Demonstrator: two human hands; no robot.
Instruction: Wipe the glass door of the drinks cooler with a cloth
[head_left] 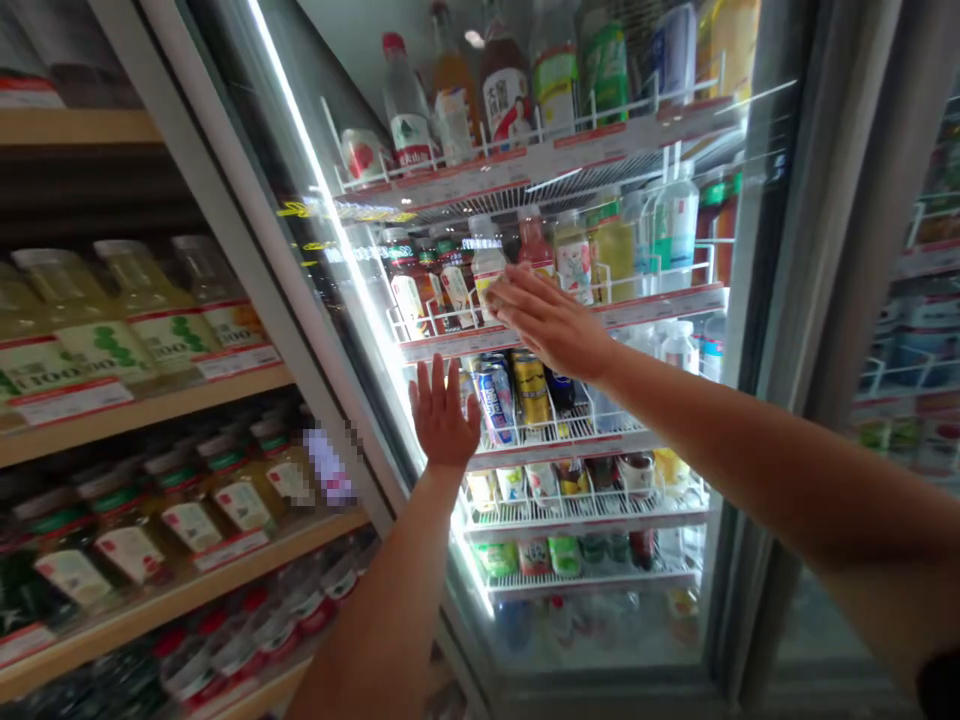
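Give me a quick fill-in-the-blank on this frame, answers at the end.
Of the left hand and right hand, the ____ appears higher.
On the top shelf, the bottle beside the leftmost container has a cap coloured ____.
The light strip borders the fridge on the picture's ____ side.
Answers: right hand; red; left.

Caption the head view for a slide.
Open left hand and open right hand held out before a lit drinks cooler, with bottles on wooden-edged shelves to its left.
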